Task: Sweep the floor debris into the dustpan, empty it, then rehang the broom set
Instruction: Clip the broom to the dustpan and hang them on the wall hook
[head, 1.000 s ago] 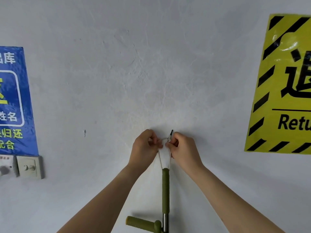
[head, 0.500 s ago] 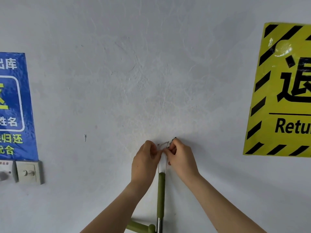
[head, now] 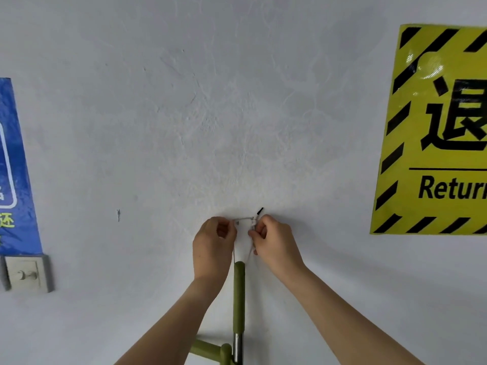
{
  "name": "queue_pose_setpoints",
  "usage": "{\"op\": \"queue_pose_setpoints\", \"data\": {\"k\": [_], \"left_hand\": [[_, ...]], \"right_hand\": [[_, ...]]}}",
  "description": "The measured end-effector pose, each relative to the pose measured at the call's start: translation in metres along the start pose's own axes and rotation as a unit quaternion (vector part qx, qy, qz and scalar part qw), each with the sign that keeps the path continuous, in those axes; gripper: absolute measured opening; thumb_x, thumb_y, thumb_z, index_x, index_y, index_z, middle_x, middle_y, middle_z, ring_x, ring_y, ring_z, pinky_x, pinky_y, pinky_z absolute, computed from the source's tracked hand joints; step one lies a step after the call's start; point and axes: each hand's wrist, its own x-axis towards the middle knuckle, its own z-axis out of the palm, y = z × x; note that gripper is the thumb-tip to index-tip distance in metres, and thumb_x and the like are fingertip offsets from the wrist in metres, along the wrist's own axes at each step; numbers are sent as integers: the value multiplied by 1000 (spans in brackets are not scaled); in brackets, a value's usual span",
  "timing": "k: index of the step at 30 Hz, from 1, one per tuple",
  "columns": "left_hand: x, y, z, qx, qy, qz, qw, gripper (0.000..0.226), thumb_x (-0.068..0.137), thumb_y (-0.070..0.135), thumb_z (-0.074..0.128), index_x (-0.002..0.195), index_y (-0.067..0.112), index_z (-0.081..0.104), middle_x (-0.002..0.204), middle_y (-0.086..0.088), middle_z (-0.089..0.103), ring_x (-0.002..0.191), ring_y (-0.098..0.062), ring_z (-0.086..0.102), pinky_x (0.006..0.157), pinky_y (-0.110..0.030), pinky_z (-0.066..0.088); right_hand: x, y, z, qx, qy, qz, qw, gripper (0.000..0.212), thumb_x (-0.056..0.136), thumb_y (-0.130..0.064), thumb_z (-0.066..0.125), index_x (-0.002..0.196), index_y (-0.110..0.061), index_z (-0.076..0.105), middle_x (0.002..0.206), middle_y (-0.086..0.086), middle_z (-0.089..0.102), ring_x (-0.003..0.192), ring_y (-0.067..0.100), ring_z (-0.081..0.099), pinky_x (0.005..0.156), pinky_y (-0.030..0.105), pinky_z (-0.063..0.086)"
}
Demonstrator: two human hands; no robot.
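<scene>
The broom handle is cut off at the bottom edge; its thin cord is partly hidden by my fingers — seating on the black hook unclear. Handle axis: vertical against the wall, top end up. My left hand and right hand, fingers curled, each pinch the cord.

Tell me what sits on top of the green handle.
A white hanging loop, pinched by the left hand and right hand beside a black-tipped peg. The hands hide whether it is hooked.
</scene>
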Motion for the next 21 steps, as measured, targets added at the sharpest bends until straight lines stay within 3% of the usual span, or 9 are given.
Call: {"op": "queue_pose_setpoints", "data": {"k": [6, 9, 17, 21], "left_hand": [[-4, -10, 2, 66, -32, 43, 996, 20, 93, 23, 58, 74, 22, 51, 74, 9, 56, 68, -7, 55, 58, -20, 46], [-5, -12, 2, 76, -37, 72, 994, 20, 93, 22, 57, 75, 24, 50, 76, 12, 52, 70, -5, 54, 58, -17, 44], [-10, -6, -3, 25, -66, 36, 997, 16, 91, 28, 62, 77, 29, 55, 78, 11, 58, 74, -2, 56, 63, -13, 44], [-10, 12, -23, 58, -86, 38, 994, 23, 93, 46, 52, 81, 29, 59, 78, 12, 60, 70, -4, 58, 58, -17, 42]], "right_hand": [[2, 1, 3, -28, 3, -11, 1000, 22, 89, -22, 67, 77, -7, 56, 66, 5, 64, 60, 21, 66, 63, 42, 56], [2, 3, 4, -26, 6, -18, 999, 22, 89, -23, 67, 76, -9, 56, 65, 3, 64, 59, 19, 65, 62, 42, 56], [-6, 0, -3, 15, -40, 15, 999, 18, 89, -27, 67, 84, -12, 59, 73, 6, 67, 66, 26, 67, 65, 46, 58], [-30, -27, -23, 34, -47, 55, 997, 20, 96, -39, 54, 93, -19, 56, 86, 6, 67, 68, 19, 69, 62, 32, 59]]}}
